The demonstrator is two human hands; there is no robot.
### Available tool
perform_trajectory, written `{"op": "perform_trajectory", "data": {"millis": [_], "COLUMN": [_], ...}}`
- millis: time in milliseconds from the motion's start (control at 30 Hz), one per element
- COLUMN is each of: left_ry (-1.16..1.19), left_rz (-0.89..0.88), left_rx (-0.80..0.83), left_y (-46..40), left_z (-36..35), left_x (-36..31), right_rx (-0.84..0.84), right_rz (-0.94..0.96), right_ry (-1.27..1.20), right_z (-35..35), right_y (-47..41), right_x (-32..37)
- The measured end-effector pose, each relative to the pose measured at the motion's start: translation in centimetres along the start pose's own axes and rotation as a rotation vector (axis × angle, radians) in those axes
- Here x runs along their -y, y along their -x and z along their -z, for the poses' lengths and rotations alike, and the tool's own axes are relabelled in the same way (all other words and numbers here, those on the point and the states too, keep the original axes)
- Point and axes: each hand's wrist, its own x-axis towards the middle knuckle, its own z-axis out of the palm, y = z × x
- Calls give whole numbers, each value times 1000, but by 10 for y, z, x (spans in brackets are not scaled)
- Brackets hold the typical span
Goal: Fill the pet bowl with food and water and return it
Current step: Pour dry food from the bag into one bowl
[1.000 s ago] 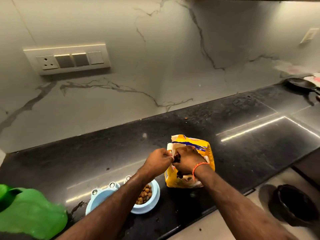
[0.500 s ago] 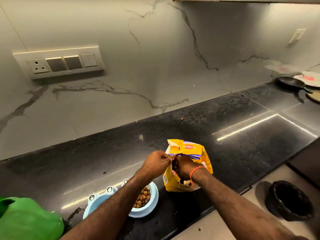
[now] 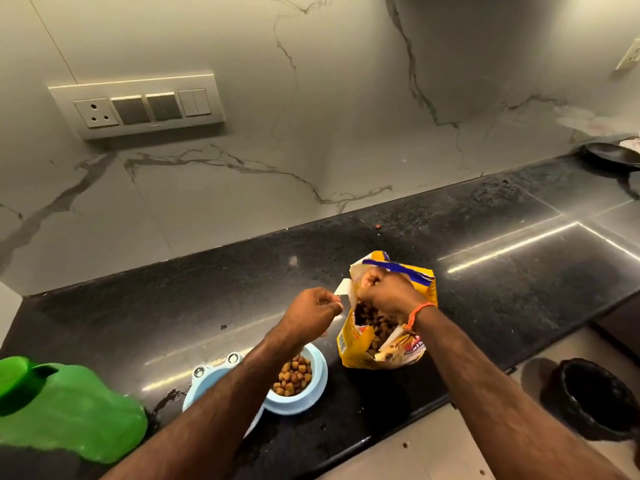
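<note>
On black counter [image 3: 519,289], both hands, left hand [image 3: 310,311] and right hand [image 3: 384,294], apparently pinching the open food bag [image 3: 384,344] rim.

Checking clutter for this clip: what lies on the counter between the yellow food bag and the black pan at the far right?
Head view: bare black counter between the food bag and the pan; only light reflections cross it.

Both forearms reach up from frame bottom twd center. Left hand [image 3: 311,311] curled, thumb & fingers pinching sthg white. Right hand [image 3: 388,294] fisted, knuckles up, orange thread on wrist, center-right.
</note>
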Motion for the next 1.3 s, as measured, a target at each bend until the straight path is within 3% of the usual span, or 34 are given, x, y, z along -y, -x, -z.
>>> {"op": "perform_trajectory", "data": {"millis": [67, 200, 333, 400, 567, 767, 967, 1300], "left_ry": [43, 179, 337, 377, 407, 387, 356, 178], "left_rz": [8, 68, 187, 237, 345, 343, 348, 366], "left_rx": [-15, -67, -131, -135, -176, -160, -249, -398], "left_y": [5, 14, 30, 41, 64, 74, 72, 64], "left_z": [7, 27, 45, 51, 61, 59, 46, 39], "left_x": [3, 22, 48, 64, 93, 97, 87, 83], "right_rx": [36, 270, 432, 401, 60, -7, -50, -36], "right_rz": [30, -4, -15, 29, 351, 804, 783, 798], "right_ry": [-204, -565, -623, -609, -301, 46, 53, -266], "right_z": [4, -19, -80, -115, -175, -199, -193, -177], "right_y": [6, 14, 19, 21, 25, 35, 39, 51], "right_x": [12, 38, 51, 50, 32, 3, -1, 1]}}
